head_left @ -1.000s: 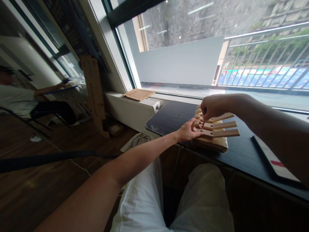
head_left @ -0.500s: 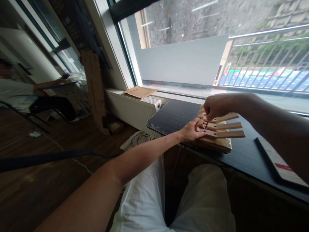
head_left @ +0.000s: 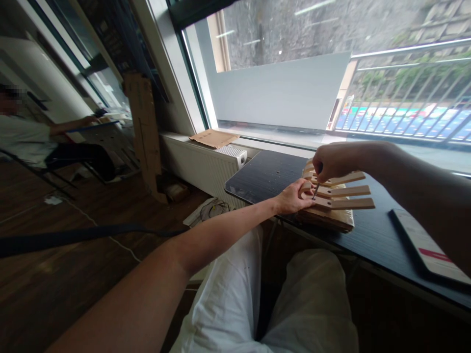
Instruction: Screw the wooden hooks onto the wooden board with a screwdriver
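My left hand (head_left: pixel 294 197) is closed on the near left end of a light wooden slatted piece (head_left: pixel 351 203), thumb and fingers pressing on it. Several slats with dark holes stick out to the right. In my right hand (head_left: pixel 329 162), a fist above the slats, is a thin metal-shafted tool (head_left: pixel 316 191). Its handle is hidden in my fingers. The shaft points down, its tip at the nearest slat beside my left thumb. Beneath the wood lies a brown, cardboard-like block (head_left: pixel 331 221), on the dark table (head_left: pixel 263 176).
A flat board with a red stripe (head_left: pixel 434 252) lies at the table's right. A white radiator (head_left: pixel 198 159) bearing cardboard (head_left: pixel 214 138) stands by the window. Leftward are upright cardboard (head_left: pixel 142 132), a cable on the floor and a seated person (head_left: pixel 25 139).
Both hands keep nearly the same place on the wood and tool. The view has shifted slightly, and my left leg has moved a little to the right.
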### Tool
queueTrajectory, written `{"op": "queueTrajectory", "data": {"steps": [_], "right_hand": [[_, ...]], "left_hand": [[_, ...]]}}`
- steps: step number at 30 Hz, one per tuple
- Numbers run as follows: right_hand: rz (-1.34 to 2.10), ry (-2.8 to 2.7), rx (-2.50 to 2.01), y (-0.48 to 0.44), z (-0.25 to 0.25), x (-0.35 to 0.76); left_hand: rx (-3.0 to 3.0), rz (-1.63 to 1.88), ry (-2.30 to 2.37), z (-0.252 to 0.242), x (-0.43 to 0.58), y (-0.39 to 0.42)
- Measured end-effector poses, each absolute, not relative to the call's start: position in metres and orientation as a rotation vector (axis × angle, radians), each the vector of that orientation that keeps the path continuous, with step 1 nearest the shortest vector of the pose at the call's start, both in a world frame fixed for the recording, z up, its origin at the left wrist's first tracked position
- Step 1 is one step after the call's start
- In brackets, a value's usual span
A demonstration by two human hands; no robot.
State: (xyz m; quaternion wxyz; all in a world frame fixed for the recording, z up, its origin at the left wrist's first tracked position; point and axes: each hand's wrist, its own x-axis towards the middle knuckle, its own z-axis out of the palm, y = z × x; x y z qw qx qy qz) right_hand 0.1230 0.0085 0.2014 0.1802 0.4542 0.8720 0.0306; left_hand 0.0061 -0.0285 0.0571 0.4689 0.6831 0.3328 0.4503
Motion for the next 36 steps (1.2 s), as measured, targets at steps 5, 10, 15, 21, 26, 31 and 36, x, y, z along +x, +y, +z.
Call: {"op": "queueTrajectory", "data": {"steps": [5,10,15,21,26,31,36], "right_hand": [[0.084,2.523,1.238,0.004,0.202,0.125],[0.059,2.532,1.239,0.001,0.204,0.127],[-0.001,2.473,1.313,0.005,0.204,0.127],[0.035,2.478,1.327,0.013,0.201,0.130],[0.023,2.501,1.320,0.015,0.199,0.136],[-0.023,2.507,1.336,0.012,0.200,0.137],[-0.071,2.510,1.340,0.015,0.199,0.134]], "left_hand": [[1.663,1.102,0.791,0.053,0.006,-0.026],[1.668,1.087,0.777,0.052,0.006,-0.026],[1.685,1.071,0.785,0.054,0.006,-0.025],[1.705,1.087,0.789,0.051,0.006,-0.022],[1.734,1.078,0.794,0.049,0.005,-0.020],[1.763,1.070,0.819,0.052,0.004,-0.021],[1.757,1.059,0.829,0.055,0.006,-0.024]]}}
